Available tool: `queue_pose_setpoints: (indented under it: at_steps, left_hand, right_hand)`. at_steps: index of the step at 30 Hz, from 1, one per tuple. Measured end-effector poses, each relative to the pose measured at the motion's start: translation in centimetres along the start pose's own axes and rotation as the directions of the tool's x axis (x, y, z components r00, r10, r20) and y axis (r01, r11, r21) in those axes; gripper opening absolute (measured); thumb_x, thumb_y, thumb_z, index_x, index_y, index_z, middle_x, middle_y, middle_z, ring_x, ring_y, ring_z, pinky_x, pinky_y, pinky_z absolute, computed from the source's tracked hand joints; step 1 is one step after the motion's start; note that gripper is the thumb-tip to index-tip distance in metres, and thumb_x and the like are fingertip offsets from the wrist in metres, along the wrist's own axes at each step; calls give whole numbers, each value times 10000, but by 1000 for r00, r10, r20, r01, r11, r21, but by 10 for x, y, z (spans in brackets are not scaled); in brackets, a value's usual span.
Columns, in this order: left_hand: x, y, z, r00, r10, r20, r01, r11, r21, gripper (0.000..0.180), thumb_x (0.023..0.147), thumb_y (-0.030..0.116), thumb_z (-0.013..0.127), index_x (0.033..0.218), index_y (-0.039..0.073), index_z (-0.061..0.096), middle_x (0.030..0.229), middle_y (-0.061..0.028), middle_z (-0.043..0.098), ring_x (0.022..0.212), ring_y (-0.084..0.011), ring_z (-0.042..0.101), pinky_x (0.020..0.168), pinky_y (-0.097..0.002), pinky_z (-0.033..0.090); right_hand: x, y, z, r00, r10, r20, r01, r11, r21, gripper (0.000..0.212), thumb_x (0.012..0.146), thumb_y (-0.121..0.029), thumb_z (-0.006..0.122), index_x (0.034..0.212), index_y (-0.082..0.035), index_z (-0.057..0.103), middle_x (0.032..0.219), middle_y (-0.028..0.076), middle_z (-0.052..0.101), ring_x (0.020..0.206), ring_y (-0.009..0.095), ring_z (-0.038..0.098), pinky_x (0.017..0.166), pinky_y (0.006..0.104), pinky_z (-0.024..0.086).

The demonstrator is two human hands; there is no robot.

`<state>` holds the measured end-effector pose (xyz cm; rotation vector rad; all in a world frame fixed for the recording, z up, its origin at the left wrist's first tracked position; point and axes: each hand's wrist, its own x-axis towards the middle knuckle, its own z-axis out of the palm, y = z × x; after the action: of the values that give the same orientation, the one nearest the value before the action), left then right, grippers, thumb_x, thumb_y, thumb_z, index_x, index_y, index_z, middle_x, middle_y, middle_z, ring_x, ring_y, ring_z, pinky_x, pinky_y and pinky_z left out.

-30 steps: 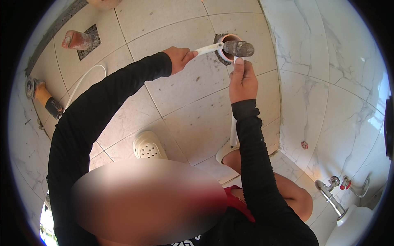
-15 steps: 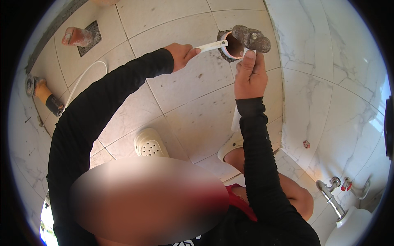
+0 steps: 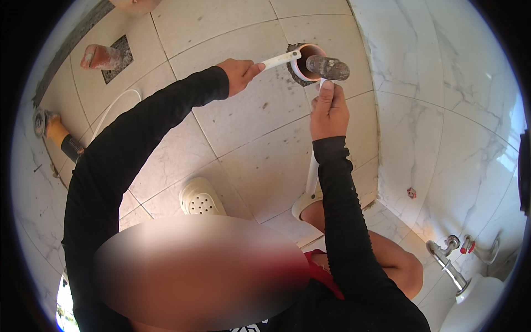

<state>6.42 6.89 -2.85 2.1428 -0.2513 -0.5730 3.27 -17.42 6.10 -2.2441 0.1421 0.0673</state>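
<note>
In my left hand (image 3: pixel 239 76) is a long, flat white bar (image 3: pixel 281 60) with a hole near its far end. That end lies at the left rim of a round pipe (image 3: pixel 299 68) set into the tiled floor. My right hand (image 3: pixel 330 112) grips a hammer by its white handle (image 3: pixel 312 172), which runs back beneath my forearm. The grimy, rounded hammer head (image 3: pixel 330 67) overlaps the right part of the pipe mouth; whether they touch, I cannot tell. Rough broken mortar shows around the pipe.
At the far left, an orange-brown capped pipe (image 3: pixel 99 57) stands in a square cutout. An angle grinder (image 3: pixel 62 135) with a white cord (image 3: pixel 119 105) lies by the left wall. Marble-patterned tiles (image 3: pixel 415 127) cover the right wall. A chrome drain pipe (image 3: pixel 448 265) meets a white basin (image 3: pixel 475 307) at lower right.
The hammer head has come down and a little left, from above the pipe's right edge to over its mouth. My left hand and the white bar stay nearly in place at the rim.
</note>
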Motion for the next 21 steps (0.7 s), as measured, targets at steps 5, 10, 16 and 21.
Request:
queue_pose_setpoints:
  at_steps: [5, 10, 16, 21]
  left_hand:
    - [-2, 1, 5, 1000, -15, -6, 16, 998, 60, 655, 1052, 553, 246, 852, 13, 559, 667, -155, 576, 641, -336, 581, 674, -413, 485]
    - [-1, 1, 2, 1000, -4, 14, 2, 995, 97, 652, 1053, 550, 245, 837, 16, 550, 670, -162, 583, 643, -349, 584, 680, -421, 486]
    - [3, -2, 0, 1000, -20, 17, 19, 998, 68, 647, 1053, 539, 257, 856, 8, 568, 692, -175, 595, 662, -371, 587, 702, -434, 484]
    - [0, -3, 2, 1000, 17, 12, -17, 999, 33, 649, 1054, 541, 255, 864, 8, 573, 690, -170, 597, 661, -364, 593, 702, -425, 493]
  right_hand:
    - [2, -6, 2, 1000, -5, 11, 5, 1000, 6, 511, 1027, -509, 446, 967, -15, 560, 683, 100, 590, 622, 227, 573, 646, 343, 481]
    - [5, -13, 5, 998, -61, 21, 61, 998, 4, 518, 1028, -511, 442, 998, -9, 568, 733, 125, 608, 667, 250, 581, 685, 347, 485]
    - [6, -18, 11, 993, -116, 12, 115, 990, 86, 510, 1034, -486, 462, 962, 10, 558, 675, -10, 461, 570, 57, 407, 502, 235, 350]
    - [6, -19, 12, 996, -85, 17, 84, 994, 68, 504, 1034, -488, 462, 961, 1, 562, 653, -20, 444, 559, 56, 404, 500, 230, 346]
